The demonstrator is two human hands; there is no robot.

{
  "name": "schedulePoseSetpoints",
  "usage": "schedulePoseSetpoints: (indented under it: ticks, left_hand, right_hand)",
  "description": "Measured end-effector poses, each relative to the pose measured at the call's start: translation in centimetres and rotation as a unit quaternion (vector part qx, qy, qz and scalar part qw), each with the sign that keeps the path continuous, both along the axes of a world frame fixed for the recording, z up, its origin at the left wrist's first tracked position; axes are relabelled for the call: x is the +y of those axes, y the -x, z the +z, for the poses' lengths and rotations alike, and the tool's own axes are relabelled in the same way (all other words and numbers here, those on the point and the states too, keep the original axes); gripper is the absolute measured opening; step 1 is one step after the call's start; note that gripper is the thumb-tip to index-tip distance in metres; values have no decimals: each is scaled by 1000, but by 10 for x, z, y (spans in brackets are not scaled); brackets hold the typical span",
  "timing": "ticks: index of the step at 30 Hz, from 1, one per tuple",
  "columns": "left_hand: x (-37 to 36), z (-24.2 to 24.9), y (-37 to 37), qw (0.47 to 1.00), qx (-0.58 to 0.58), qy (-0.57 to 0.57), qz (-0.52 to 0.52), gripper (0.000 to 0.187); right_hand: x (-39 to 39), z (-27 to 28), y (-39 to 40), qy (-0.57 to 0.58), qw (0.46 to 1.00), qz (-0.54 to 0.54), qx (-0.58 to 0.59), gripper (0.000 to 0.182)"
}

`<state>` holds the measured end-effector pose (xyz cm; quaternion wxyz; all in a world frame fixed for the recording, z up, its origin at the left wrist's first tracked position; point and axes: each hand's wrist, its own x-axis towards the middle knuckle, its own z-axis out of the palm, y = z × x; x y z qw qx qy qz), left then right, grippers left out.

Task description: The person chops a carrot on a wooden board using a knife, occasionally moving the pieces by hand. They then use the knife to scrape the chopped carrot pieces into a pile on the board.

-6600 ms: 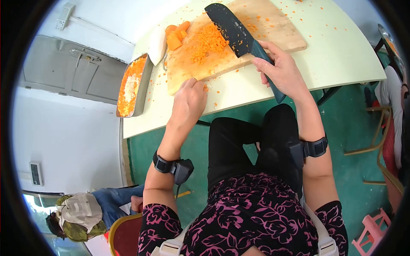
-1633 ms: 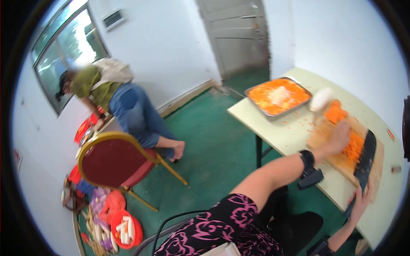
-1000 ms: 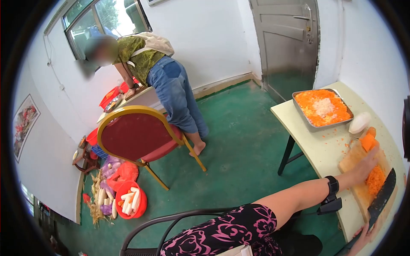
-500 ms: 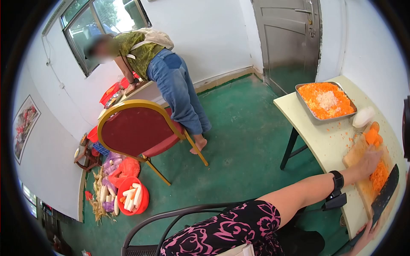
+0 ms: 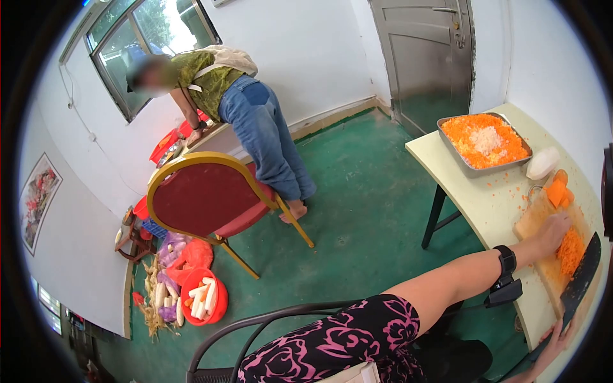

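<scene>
My left hand (image 5: 550, 236), with a black band on the wrist, rests over the wooden cutting board (image 5: 530, 220). Its fingers are curled together beside a heap of shredded carrot (image 5: 570, 252); whatever they hold, if anything, is hidden. Cut carrot pieces (image 5: 558, 193) lie just beyond the fingertips at the board's far end. Low on the right, my right hand (image 5: 554, 341) is wrapped round the handle of a dark kitchen knife (image 5: 582, 271). The blade lies along the board's right side, next to the shreds. A peeled white radish (image 5: 543, 163) sits past the carrot pieces.
A metal tray (image 5: 479, 171) heaped with shredded carrot stands on the pale table (image 5: 440, 156). Across the green floor, another person (image 5: 223, 89) bends over a second table behind a red chair (image 5: 204, 195). A red bucket (image 5: 220, 306) of peeled radishes stands on the floor.
My left hand has drawn back slightly from the carrot pieces toward me, showing more of them. The knife stays in my right hand beside the shreds. The whole view has shifted a little.
</scene>
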<state>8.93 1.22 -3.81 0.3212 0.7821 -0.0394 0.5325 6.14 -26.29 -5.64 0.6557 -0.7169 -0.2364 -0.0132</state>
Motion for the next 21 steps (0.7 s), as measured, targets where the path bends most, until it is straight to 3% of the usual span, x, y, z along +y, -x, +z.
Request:
schedulePoseSetpoints:
  ticks: [8, 11, 21]
  left_hand:
    - [-5, 10, 9, 999, 19, 35, -19, 14]
    - [-4, 12, 12, 999, -32, 28, -27, 11]
    - [-2, 11, 12, 999, 9, 30, -40, 3]
  right_hand:
    - [-2, -2, -3, -3, 1000, 11, -3, 48]
    - [-6, -9, -11, 10, 1000, -1, -4, 48]
    - [-3, -3, -4, 10, 1000, -13, 0, 47]
